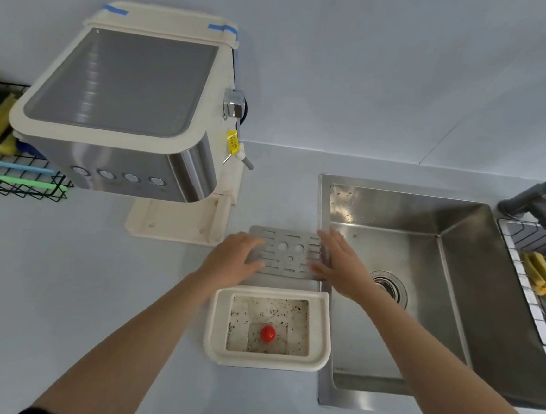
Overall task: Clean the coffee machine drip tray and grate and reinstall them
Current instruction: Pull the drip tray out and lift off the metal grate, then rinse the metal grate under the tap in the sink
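Note:
The metal grate [289, 254] lies flat on the counter between the coffee machine [125, 111] and the sink [423, 286]. My left hand [234, 259] rests on its left edge and my right hand [339, 265] on its right edge, fingers spread over the metal. Just in front of the grate sits the cream drip tray [320, 330], its inside speckled with dark coffee grounds and a red float [268, 333] in the middle. The machine's base [171, 224] stands bare where the tray fits.
A wire rack [19, 181] with yellow-green sponges stands left of the machine. A dark faucet [543, 200] and a wire drainer [539, 283] holding a yellow sponge brush [543, 276] sit right of the sink.

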The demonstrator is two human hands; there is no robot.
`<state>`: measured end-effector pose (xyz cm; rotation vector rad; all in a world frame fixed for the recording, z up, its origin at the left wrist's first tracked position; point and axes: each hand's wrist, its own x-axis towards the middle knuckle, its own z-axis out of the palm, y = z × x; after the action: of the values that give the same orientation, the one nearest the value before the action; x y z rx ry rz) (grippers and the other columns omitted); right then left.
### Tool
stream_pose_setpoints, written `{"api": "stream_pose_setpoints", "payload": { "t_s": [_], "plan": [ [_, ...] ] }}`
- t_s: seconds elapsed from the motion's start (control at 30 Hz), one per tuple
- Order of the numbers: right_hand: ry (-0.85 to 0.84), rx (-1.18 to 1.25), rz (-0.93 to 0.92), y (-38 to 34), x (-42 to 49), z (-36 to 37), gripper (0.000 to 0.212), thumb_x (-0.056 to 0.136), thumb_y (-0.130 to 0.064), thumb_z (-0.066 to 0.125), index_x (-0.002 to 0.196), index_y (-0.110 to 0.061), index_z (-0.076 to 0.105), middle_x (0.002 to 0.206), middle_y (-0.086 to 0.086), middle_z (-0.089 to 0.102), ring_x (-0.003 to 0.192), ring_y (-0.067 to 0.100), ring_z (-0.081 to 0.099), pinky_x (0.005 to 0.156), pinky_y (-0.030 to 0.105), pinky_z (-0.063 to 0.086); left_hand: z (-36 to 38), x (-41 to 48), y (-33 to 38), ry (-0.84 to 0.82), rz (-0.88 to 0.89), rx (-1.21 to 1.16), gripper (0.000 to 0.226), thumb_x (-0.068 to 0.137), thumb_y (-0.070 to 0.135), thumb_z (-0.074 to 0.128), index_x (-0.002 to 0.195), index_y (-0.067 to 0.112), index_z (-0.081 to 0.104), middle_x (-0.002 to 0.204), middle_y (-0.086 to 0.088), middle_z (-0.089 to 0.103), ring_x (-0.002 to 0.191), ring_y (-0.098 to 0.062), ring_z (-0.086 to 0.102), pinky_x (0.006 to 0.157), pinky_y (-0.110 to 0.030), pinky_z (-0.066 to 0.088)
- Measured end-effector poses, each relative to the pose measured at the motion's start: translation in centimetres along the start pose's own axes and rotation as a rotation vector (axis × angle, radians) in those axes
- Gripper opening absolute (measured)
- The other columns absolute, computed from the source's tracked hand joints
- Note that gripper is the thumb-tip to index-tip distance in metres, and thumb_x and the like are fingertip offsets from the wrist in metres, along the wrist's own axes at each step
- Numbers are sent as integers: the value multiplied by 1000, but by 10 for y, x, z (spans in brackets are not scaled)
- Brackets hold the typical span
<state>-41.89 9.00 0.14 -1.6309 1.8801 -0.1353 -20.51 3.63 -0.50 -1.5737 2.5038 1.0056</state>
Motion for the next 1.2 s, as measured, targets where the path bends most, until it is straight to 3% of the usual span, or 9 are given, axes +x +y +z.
{"api": "stream_pose_setpoints", "payload": {
  "t_s": [0.17, 0.3, 0.43, 0.57, 0.73, 0.8, 0.9, 1.13, 1.2],
  "plan": [
    [49, 308, 161, 11, -47, 11, 76, 85, -59, 36, 146, -20, 16, 155, 4, 21, 140, 23, 24, 112, 48, 27, 1, -59, -33, 70, -210, -85, 51, 92, 29, 47, 139, 12, 36, 146, -9, 36, 135, -23, 32, 109, -35, 28],
    [20, 481, 275, 5, -81, 33, 55, 97, -32, 36, 145, -12, 20, 151, 6, 30, 139, 23, 27, 112, 36, 23, 20, -92, -39, 59, -358, -178, 50, 92, 35, 45, 134, 8, 42, 138, -13, 44, 125, -26, 45, 103, -35, 36],
    [96, 631, 298, -13, -103, 52, 29, 96, -17, 38, 123, -17, 52, 112, 9, 64, 95, 18, 59, 80, 27, 47, 38, -108, -33, 76, -369, -341, 28, 89, 31, 52, 108, 11, 59, 109, -11, 60, 93, -21, 58, 81, -31, 46],
    [177, 656, 350, -18, -107, 64, 34, 94, -11, 36, 122, -22, 52, 102, 14, 66, 86, 24, 59, 75, 37, 48, 45, -112, -19, 137, -362, -418, 3, 89, 21, 54, 90, 19, 55, 97, -10, 58, 85, -19, 55, 64, -19, 39],
    [209, 627, 396, -12, -106, 63, 43, 93, -10, 33, 130, -27, 47, 94, 13, 67, 86, 28, 61, 78, 44, 51, 50, -110, -7, 150, -356, -441, 25, 89, 16, 52, 110, 6, 62, 96, -5, 60, 83, -15, 55, 63, -17, 39],
    [227, 656, 401, -8, -109, 54, 46, 94, -9, 32, 135, -27, 43, 99, 16, 67, 84, 24, 59, 76, 39, 50, 49, -111, 1, 162, -350, -488, 27, 89, 14, 52, 114, 9, 61, 89, 4, 62, 80, -11, 57, 66, -14, 43],
    [262, 678, 380, 4, -113, 35, 47, 95, -7, 32, 137, -25, 41, 108, 16, 66, 87, 25, 58, 65, 23, 47, 49, -109, 21, 168, -357, -581, 35, 89, 12, 52, 123, 16, 57, 88, 9, 63, 88, -15, 62, 81, -30, 53],
    [294, 601, 284, 73, -124, -26, 42, 94, -7, 34, 130, -22, 51, 96, 7, 66, 85, 20, 61, 75, 33, 54, 72, -85, 99, 204, -334, -689, 37, 90, 13, 51, 127, 19, 54, 103, -2, 67, 92, -19, 66, 74, -29, 58],
    [288, 566, 257, 96, -132, -46, 39, 94, -6, 34, 125, -19, 54, 87, 2, 64, 76, 14, 60, 62, 16, 51, 81, -79, 128, 224, -338, -699, 37, 90, 14, 52, 128, 19, 54, 101, -2, 67, 91, -20, 66, 77, -31, 57]
  ]
}}
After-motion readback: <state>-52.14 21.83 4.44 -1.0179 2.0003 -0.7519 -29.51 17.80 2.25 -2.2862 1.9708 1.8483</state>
